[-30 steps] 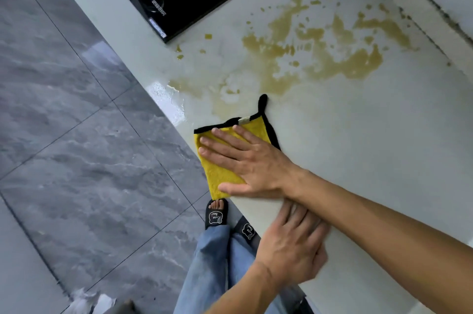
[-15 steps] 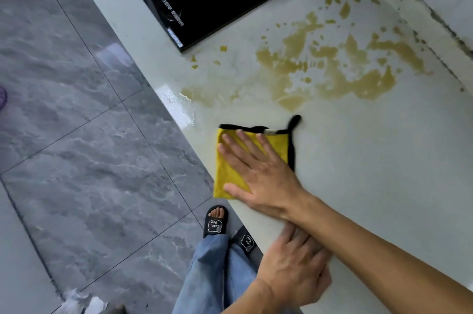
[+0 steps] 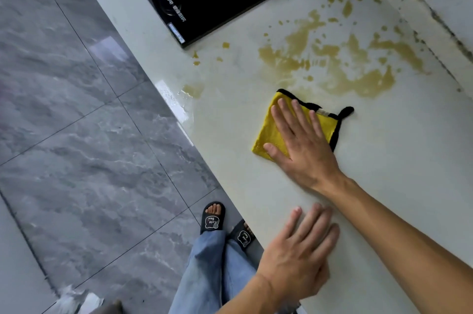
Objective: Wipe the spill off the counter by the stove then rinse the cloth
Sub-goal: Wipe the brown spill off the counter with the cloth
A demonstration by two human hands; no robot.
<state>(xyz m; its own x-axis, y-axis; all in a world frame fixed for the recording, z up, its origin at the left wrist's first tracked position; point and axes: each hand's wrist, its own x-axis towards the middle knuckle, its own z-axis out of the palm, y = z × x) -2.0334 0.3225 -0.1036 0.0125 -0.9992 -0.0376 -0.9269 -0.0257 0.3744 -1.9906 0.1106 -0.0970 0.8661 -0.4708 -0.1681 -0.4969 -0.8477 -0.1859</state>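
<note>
The yellow cloth (image 3: 271, 132), folded and edged in black, lies flat on the white counter (image 3: 396, 160) just below the brown spill (image 3: 345, 62). Compared with half a second earlier, it sits farther in from the counter's front edge and turned, its black loop pointing right. The right hand (image 3: 304, 144) lies on it open-palmed, fingers spread, gripping nothing. The left hand (image 3: 299, 254) rests open and flat on the counter near the front edge, now clear of the right forearm. The spill is unchanged, beside the black stove (image 3: 217, 3).
</note>
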